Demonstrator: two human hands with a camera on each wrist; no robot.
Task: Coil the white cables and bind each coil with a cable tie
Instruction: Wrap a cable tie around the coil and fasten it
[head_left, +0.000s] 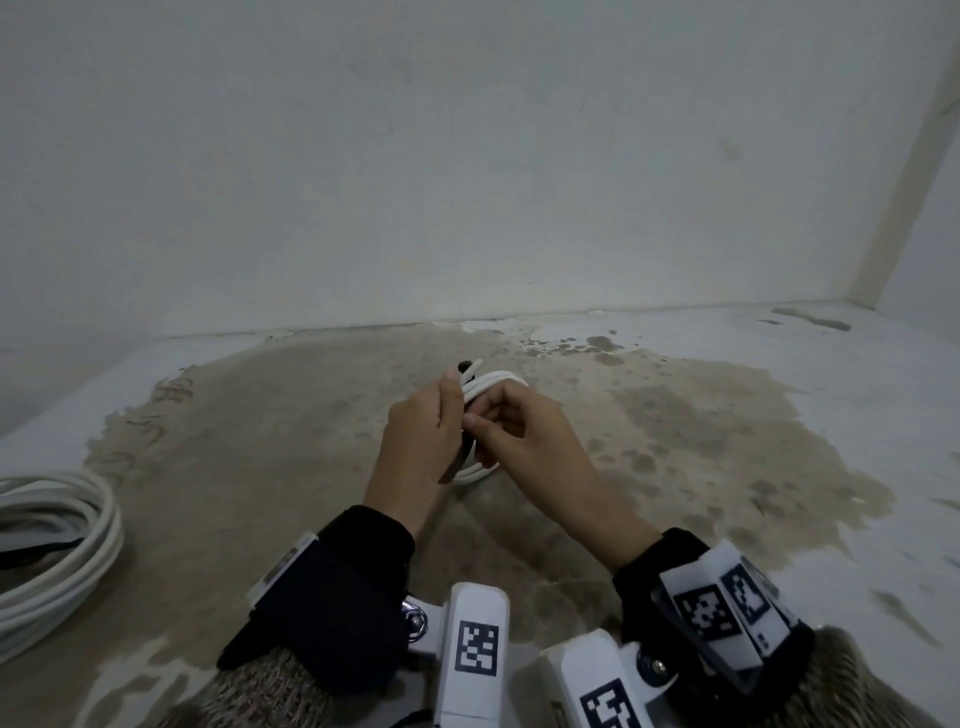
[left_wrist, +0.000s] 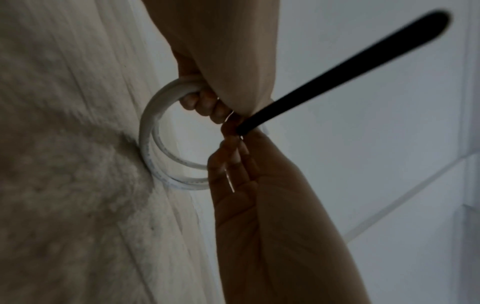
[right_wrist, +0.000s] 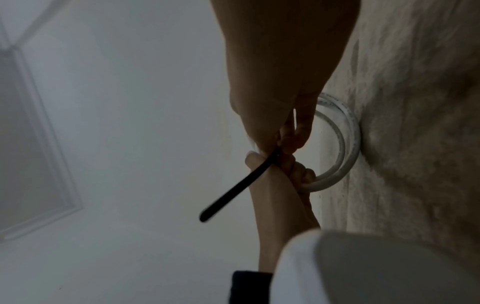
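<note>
A small white cable coil (head_left: 493, 383) is held upright just above the worn surface, between both hands. My left hand (head_left: 426, 431) grips it, with the fingers (left_wrist: 205, 102) curled through the ring (left_wrist: 149, 131). A black cable tie (left_wrist: 337, 70) crosses the coil where the hands meet. Its long free tail (right_wrist: 233, 193) sticks out toward me. My right hand (head_left: 519, 436) pinches the tie at the coil with its fingertips (right_wrist: 288, 142). How the tie wraps the coil is hidden behind the fingers.
A larger white cable coil (head_left: 67, 545) lies at the left edge of the surface, with a dark band across it. The patchy, peeling surface (head_left: 675, 441) ends at a pale wall (head_left: 467, 182) behind the hands, with a corner at the far right.
</note>
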